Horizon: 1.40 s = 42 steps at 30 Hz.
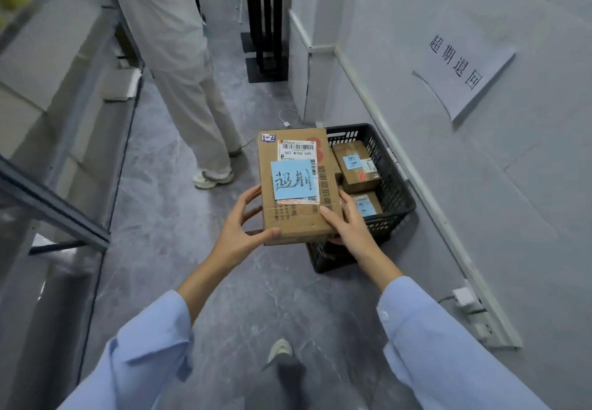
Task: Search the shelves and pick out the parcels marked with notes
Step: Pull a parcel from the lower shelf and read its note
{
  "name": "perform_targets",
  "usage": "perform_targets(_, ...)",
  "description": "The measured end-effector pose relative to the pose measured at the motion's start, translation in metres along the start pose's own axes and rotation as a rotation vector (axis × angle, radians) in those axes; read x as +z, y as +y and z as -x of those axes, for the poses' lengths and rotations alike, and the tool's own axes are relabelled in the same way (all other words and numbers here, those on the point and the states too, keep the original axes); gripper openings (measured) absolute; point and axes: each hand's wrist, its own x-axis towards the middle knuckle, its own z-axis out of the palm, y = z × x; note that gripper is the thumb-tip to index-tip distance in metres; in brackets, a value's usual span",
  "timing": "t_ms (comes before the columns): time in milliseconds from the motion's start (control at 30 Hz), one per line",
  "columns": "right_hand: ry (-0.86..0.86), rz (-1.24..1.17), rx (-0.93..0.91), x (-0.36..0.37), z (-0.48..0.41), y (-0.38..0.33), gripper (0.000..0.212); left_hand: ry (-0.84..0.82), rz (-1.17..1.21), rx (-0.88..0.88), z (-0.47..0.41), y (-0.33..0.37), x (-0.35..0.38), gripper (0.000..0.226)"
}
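Cardboard parcel [296,185] with blue note [294,178], held in the air at the left rim of the black basket [397,191] — left hand [243,227] and right hand [349,227] each clasp a near corner. Risk: grips this shallow may let the far end dip and catch the rim.

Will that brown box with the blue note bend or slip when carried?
Probably stiff: the cardboard box keeps straight edges. Likely light: the left hand and right hand grip only its near end. Matte cardboard, so hardly slippery.

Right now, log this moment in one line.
left hand, right hand: hold parcel with blue note | basket: two noted parcels inside
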Motion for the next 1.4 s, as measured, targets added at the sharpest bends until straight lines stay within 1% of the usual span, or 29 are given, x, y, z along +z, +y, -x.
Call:
perform_targets(167,0.083,0.001,0.041,-0.027,-0.051,0.007,0.086,-0.057,-0.014,-0.038,-0.066,-0.017,0.022,0.081)
perform_targets(200,0.090,0.002,0.047,-0.033,-0.061,0.009,0.084,-0.069,-0.027,-0.050,-0.078,-0.022,0.025,0.082)
perform_targets(267,0.093,0.000,0.057,-0.045,-0.082,0.014,0.074,-0.085,-0.058,-0.069,-0.101,-0.030,0.033,0.084)
perform_targets(333,0.089,0.004,0.063,-0.057,-0.104,0.019,0.065,-0.082,-0.083,-0.089,-0.122,-0.037,0.043,0.085)
perform_targets(367,0.083,0.005,0.065,-0.063,-0.115,0.022,0.063,-0.075,-0.096,-0.100,-0.132,-0.041,0.048,0.085)
perform_targets(400,0.074,0.000,0.073,-0.070,-0.127,0.024,0.065,-0.067,-0.115,-0.107,-0.143,-0.044,0.055,0.085)
perform_targets(500,0.051,-0.018,0.128,-0.093,-0.162,0.035,0.081,-0.051,-0.183,-0.118,-0.173,-0.055,0.074,0.084)
perform_targets(567,0.033,-0.009,0.165,-0.111,-0.188,0.044,0.088,-0.043,-0.219,-0.122,-0.192,-0.064,0.088,0.082)
perform_targets(633,0.012,-0.015,0.196,-0.129,-0.215,0.053,0.082,-0.023,-0.276,-0.139,-0.211,-0.074,0.103,0.081)
perform_targets(700,0.005,-0.029,0.234,-0.147,-0.237,0.063,0.066,0.000,-0.362,-0.174,-0.228,-0.084,0.118,0.080)
perform_targets(767,0.002,-0.029,0.268,-0.165,-0.258,0.078,0.058,0.034,-0.479,-0.170,-0.242,-0.096,0.132,0.079)
perform_targets(900,0.016,-0.023,0.341,-0.199,-0.294,0.110,0.062,0.116,-0.746,-0.136,-0.268,-0.119,0.153,0.073)
perform_targets(967,0.028,0.002,0.361,-0.214,-0.310,0.126,0.065,0.130,-0.836,-0.131,-0.277,-0.131,0.159,0.073)
perform_targets(1033,0.028,0.050,0.365,-0.225,-0.324,0.142,0.069,0.136,-0.878,-0.128,-0.283,-0.145,0.162,0.072)
perform_targets(1100,0.011,0.089,0.374,-0.230,-0.334,0.158,0.069,0.144,-0.903,-0.130,-0.287,-0.157,0.163,0.070)
perform_targets(1233,-0.025,0.079,0.416,-0.223,-0.345,0.184,0.062,0.154,-0.919,-0.157,-0.293,-0.171,0.165,0.069)
perform_targets(1400,-0.035,0.071,0.477,-0.206,-0.362,0.215,0.063,0.151,-0.935,-0.188,-0.297,-0.180,0.165,0.069)
